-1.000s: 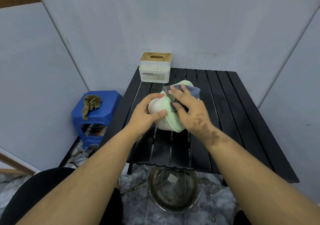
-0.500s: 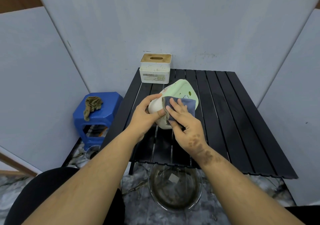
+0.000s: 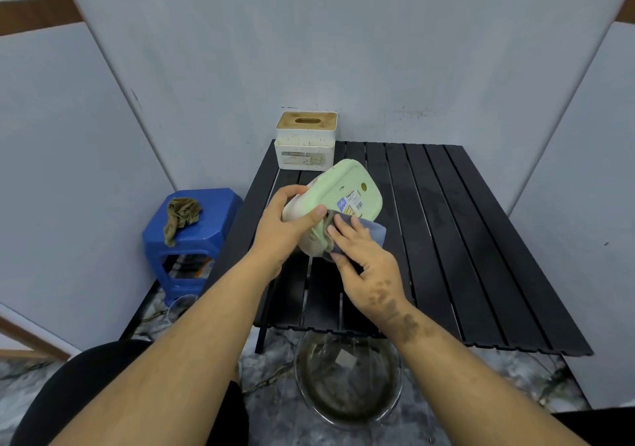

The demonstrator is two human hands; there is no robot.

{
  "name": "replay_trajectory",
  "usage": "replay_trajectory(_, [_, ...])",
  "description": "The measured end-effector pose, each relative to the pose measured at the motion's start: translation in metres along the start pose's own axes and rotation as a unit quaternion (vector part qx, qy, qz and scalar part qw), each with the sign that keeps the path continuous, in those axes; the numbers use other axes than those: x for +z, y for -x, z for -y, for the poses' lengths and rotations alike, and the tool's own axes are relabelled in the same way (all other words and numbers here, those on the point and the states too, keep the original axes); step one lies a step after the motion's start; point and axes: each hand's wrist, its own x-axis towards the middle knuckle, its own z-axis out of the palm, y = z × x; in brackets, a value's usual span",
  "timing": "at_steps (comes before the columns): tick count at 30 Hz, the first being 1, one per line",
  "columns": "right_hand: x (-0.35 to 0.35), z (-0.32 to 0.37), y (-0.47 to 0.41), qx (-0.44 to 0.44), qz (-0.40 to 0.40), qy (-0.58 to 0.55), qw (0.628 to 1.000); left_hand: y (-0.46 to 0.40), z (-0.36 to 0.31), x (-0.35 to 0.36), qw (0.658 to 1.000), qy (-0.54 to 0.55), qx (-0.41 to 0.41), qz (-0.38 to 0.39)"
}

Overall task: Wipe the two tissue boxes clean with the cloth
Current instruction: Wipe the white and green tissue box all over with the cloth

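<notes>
Tissue box 1, the green-and-white rounded tissue box (image 3: 338, 201), is held tilted above the black slatted table (image 3: 446, 239), its green base with a printed label turned up toward the camera. The left hand (image 3: 285, 229) grips its left end, fingers curled over the far edge and thumb lying across the near white side. The right hand (image 3: 364, 263) presses the cloth (image 3: 372, 232) against the lower right side of this box; its fingers are extended and laid flat on the fabric, not curled round it. The cloth is grey-blue with a soiled brownish edge next to the left thumb. Dark smudges mark the back of the right hand and its wrist.

Tissue box 2, the white tissue box with a wooden lid (image 3: 305, 141), stands upright at the far left corner of the table, apart from both hands. Its white walls carry dark specks.

A blue plastic stool (image 3: 192, 239) stands left of the table with a crumpled brown rag (image 3: 182, 215) on its seat. A clear glass bowl (image 3: 347, 380) containing murky residue sits on the marbled floor, partly under the near table edge, between the 2 forearms.
</notes>
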Motion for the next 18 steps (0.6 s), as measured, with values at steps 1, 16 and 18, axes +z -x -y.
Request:
replay_trajectory(1, [0.000, 0.001, -0.004, -0.006, 0.000, 0.003, 1.000, -0.001, 0.000, -0.002, 1.000, 0.005, -0.012, 0.000])
replay_trajectory(16, [-0.004, 0.003, -0.071, -0.025, 0.110, 0.075, 0.991, -0.004, 0.005, -0.025, 0.994, 0.059, -0.088, 0.031])
replay_trajectory(18, [-0.009, -0.003, -0.084, -0.028, 0.097, 0.070, 0.992, -0.004, 0.004, -0.026, 0.994, 0.052, -0.089, 0.035])
